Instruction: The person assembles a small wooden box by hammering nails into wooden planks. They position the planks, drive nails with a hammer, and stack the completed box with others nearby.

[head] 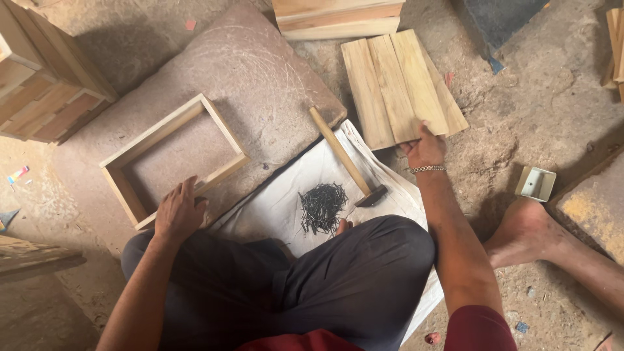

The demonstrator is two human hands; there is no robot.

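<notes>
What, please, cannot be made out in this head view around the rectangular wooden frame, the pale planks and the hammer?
- Right hand: its fingertips are hidden under the pale wooden planks, so the grip is unclear.
- Open rectangular wooden frame: its near corner is covered by the left hand.
- Pile of small dark nails: too small to count.
- Wooden-handled hammer: head shape unclear in shadow.
- Stacked wooden boxes: cut off by the left edge.

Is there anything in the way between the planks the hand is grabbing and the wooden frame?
Yes. The right hand is on the planks, and the left hand rests on the wooden frame. Between them a hammer lies slanted on the white cloth, near a pile of nails.
</notes>
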